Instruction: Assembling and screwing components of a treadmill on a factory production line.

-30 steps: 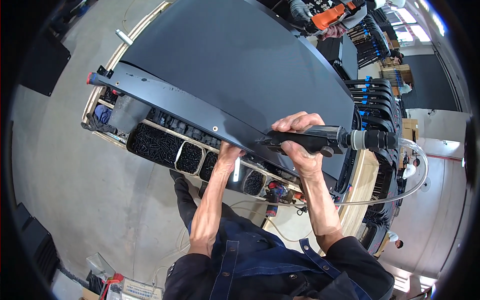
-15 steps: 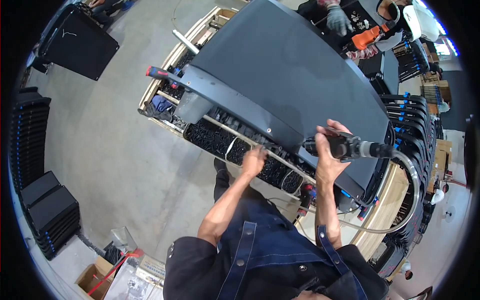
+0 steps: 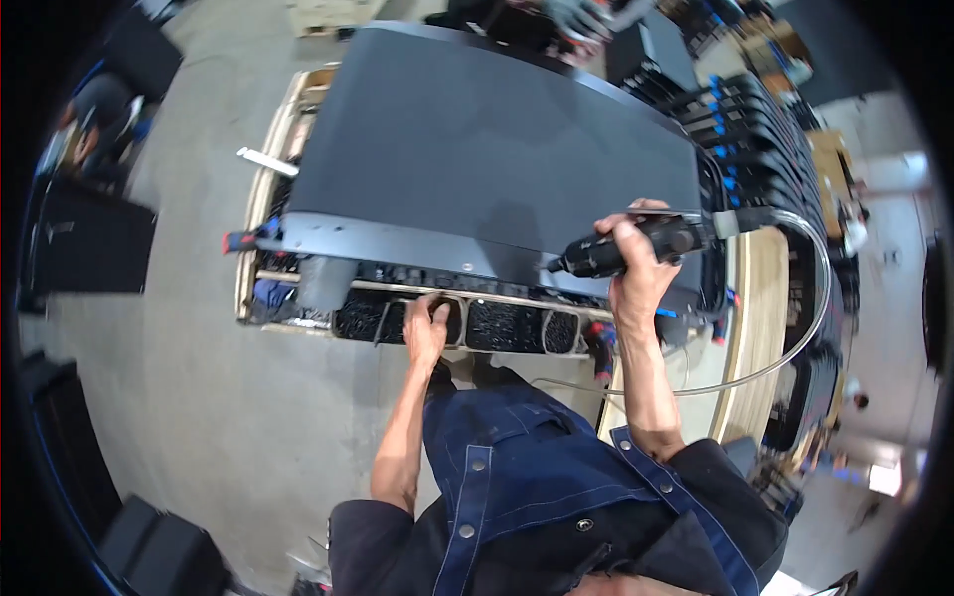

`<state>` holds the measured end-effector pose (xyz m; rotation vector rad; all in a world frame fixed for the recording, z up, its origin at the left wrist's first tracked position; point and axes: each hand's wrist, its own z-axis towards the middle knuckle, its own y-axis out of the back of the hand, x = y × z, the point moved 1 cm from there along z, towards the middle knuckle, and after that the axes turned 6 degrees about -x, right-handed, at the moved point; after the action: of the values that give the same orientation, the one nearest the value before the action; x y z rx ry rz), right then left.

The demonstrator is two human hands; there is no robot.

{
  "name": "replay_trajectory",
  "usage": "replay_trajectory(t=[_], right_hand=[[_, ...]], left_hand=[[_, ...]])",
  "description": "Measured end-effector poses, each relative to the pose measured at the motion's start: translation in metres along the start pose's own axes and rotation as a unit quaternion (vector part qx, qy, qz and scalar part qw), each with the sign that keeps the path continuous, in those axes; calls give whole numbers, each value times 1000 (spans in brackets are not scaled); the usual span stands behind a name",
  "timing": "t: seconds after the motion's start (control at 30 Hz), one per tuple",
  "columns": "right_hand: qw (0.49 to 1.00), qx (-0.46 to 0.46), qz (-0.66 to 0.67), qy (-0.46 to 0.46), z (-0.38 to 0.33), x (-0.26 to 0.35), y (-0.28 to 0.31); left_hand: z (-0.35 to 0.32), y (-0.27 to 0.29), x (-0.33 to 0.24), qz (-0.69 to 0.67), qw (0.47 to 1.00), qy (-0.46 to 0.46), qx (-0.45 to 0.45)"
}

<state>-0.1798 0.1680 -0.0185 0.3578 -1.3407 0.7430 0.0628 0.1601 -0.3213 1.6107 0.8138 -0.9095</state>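
Observation:
My right hand (image 3: 641,260) is wrapped round a black air screwdriver (image 3: 594,256) fed by a clear hose. Its tip points left, at the near edge of a large dark grey panel (image 3: 477,139); whether it touches cannot be made out. Bent and slightly blurred, the fingers of my left hand (image 3: 427,328) are drawn together over a row of bins with small black parts (image 3: 505,326) below that edge. Anything between these fingertips is too small to see. A round fastener or hole (image 3: 468,266) shows on the panel's near edge, between my hands.
A red and black handle (image 3: 238,241) and a white bar (image 3: 266,161) jut out left of the panel. The hose (image 3: 823,298) loops on the right, near stacked black frames (image 3: 755,129). Another person's gloved hands (image 3: 581,22) are at the far side.
My left hand has moved left along the bins, away from the screwdriver. The screwdriver's tip now shows at the panel's edge. The whole view has turned and shifted.

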Motion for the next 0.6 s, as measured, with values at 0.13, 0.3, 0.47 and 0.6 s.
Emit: replay_trajectory(t=[0.13,0.3,0.47,0.6], right_hand=[[995,-60,65,-36,-8,40,57],[963,-194,-72,-174,-73,59,195],[855,-414,-266,-163,-123,72,370],[795,-431,-410,-120,-102,88,485]], left_hand=[[-7,-52,-100,-556,764,199,260],[-9,-92,-157,-613,726,284,133],[-13,-95,-156,-514,820,227,109],[-14,-98,-156,-517,829,200,76]])
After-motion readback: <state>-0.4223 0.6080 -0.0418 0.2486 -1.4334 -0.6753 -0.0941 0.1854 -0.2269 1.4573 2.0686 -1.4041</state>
